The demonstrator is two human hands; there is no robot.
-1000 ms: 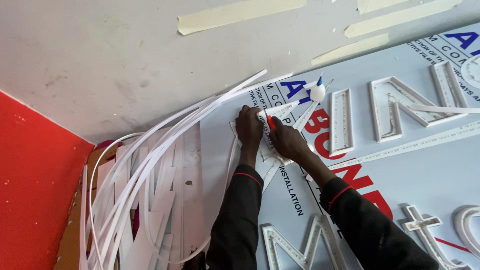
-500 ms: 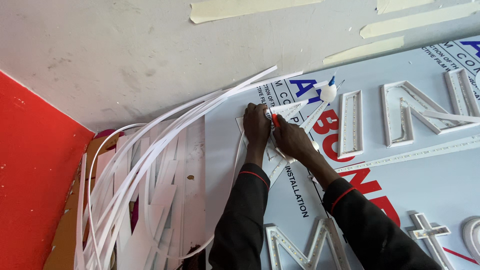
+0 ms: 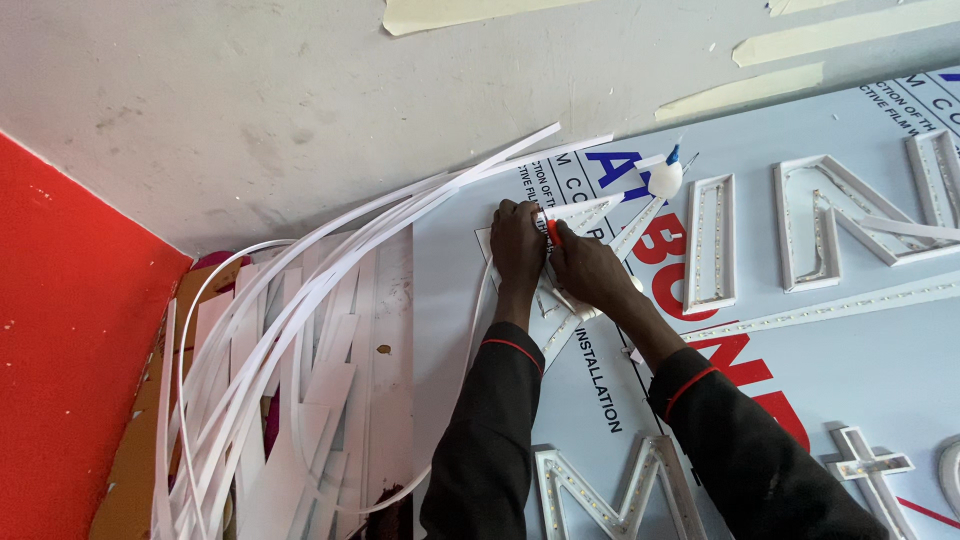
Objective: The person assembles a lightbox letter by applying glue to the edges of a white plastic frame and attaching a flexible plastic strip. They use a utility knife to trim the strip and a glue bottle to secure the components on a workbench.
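Bright, even daylight; soft faint shadows; sharp focus, no glare

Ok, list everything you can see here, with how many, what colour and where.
sign panel: one, pale blue with printed film, right half of the view.
channel letters: several, white with rows of small lights inside, set on the panel.
glue bottle: one, white with a blue tip, lying on the panel above the hands.
white strips: many, long and thin, fanned from lower left toward the hands.
tape pieces: a few, beige, stuck on the grey surface along the top.
red surface: one, far left.
small red tool: one, between the two hands; kind unclear.
left hand: pressed on a white letter piece, dark sleeve.
right hand: beside it, holding the red tool.
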